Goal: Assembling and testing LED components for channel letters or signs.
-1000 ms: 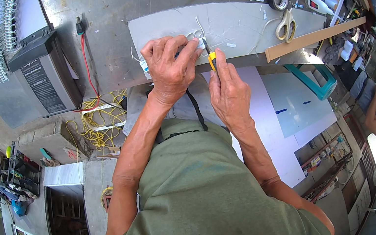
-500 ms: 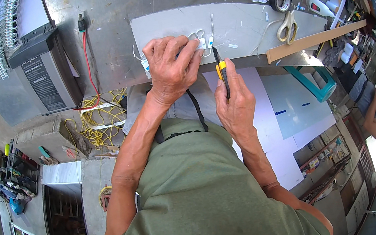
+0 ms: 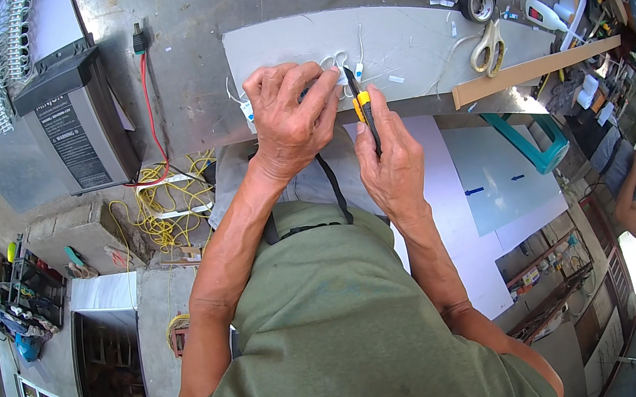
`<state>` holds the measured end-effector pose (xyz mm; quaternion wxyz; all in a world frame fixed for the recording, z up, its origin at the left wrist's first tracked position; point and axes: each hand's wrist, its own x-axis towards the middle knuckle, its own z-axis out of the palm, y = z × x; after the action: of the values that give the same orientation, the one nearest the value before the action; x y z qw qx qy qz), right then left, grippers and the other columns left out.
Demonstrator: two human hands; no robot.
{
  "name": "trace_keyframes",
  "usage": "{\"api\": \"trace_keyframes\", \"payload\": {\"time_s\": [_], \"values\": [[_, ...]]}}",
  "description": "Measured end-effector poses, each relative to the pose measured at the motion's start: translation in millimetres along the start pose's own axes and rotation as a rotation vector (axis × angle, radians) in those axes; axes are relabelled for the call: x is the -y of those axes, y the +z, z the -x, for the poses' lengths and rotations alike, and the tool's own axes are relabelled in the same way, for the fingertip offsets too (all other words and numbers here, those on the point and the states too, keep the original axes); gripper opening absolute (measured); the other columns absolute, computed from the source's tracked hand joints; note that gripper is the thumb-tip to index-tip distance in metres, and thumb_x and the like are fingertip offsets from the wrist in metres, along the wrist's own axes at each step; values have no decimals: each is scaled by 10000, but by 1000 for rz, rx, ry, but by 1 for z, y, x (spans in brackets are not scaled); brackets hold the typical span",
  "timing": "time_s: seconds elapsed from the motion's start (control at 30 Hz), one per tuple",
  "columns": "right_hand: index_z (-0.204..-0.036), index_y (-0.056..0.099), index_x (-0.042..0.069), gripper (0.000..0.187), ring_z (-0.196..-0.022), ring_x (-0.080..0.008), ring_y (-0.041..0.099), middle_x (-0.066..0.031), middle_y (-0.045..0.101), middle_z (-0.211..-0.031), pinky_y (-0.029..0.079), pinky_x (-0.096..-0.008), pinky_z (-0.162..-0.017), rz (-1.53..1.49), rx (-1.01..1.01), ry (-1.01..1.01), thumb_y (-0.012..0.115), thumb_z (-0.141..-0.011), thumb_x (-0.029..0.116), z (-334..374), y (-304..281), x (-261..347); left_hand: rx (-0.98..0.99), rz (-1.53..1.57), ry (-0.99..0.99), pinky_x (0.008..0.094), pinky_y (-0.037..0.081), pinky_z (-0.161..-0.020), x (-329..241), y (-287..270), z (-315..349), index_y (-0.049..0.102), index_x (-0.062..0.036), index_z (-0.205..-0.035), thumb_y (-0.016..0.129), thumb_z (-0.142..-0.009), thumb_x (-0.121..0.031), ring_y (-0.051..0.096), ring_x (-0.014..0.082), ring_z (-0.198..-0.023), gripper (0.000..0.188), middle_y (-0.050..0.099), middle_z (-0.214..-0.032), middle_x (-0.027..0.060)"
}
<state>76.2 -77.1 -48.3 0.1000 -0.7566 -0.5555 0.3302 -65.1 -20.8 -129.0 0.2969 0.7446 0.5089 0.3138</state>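
Observation:
My right hand (image 3: 393,161) is closed round a yellow-and-black utility knife (image 3: 365,111), its dark blade pointing away from me beside the fingers of my left hand. My left hand (image 3: 288,111) has its fingers bent over a string of small white wired modules, holding it down on a pale grey sheet (image 3: 407,28). One blue-and-white module (image 3: 247,111) shows left of that hand. Another small blue-and-white module (image 3: 359,71) lies just right of the blade, with a thin white wire running up from it. The rest of the string is hidden under my fingers.
To the right lie scissors (image 3: 488,51), a roll of black tape (image 3: 476,4), a white bottle (image 3: 542,13) and a brown strip (image 3: 536,71). A grey boxed power unit (image 3: 74,126) with a red cable (image 3: 149,100) stands left. Another person (image 3: 630,180) is far right.
My right hand has shifted the knife slightly left and away from me, bringing its blade closer to my left fingertips. My left hand stays nearly in place.

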Motion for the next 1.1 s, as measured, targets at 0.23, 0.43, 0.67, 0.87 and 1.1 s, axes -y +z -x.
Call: {"api": "trace_keyframes", "payload": {"time_s": [0.23, 0.43, 0.67, 0.87, 1.1], "values": [[-1504, 470, 30, 602, -689, -308, 686, -159, 662, -929, 542, -417, -562, 18, -5, -10, 646, -929, 24, 0, 2, 0, -4, -13, -21, 403, 367, -898, -2, -2, -2, 752, -132, -1062, 861, -713, -96, 581, 201, -951, 368, 643, -1021, -22], [-1512, 441, -5, 625, -662, -295, 682, -155, 646, -922, 543, -398, -537, 96, -5, -13, 654, -925, 26, 3, 5, 4, -3, -16, -15, 405, 367, -899, -1, -1, -1, 751, -131, -1062, 861, -715, -100, 581, 202, -949, 366, 642, -1021, -22], [-1514, 408, -63, 661, -600, -289, 668, -164, 619, -895, 537, -388, -488, 191, -29, -42, 667, -911, 21, 4, 17, 11, 2, 2, -11, 402, 368, -897, 0, 0, -1, 743, -113, -1066, 838, -736, -95, 583, 205, -948, 344, 633, -1011, -14], [-1515, 405, -71, 675, -570, -283, 654, -159, 605, -880, 533, -386, -472, 208, 4, -45, 664, -896, 2, 3, 13, 17, -4, -3, -1, 407, 360, -906, 2, 1, 2, 737, -99, -1081, 816, -752, -88, 575, 203, -955, 338, 625, -1023, -8], [-1513, 413, -69, 683, -570, -280, 648, -156, 595, -895, 520, -386, -466, 208, 0, -41, 660, -879, -8, 4, 12, 17, 6, 18, -13, 412, 360, -908, 1, 1, 1, 737, -99, -1081, 812, -752, -85, 570, 204, -958, 337, 623, -1021, -6]]}}
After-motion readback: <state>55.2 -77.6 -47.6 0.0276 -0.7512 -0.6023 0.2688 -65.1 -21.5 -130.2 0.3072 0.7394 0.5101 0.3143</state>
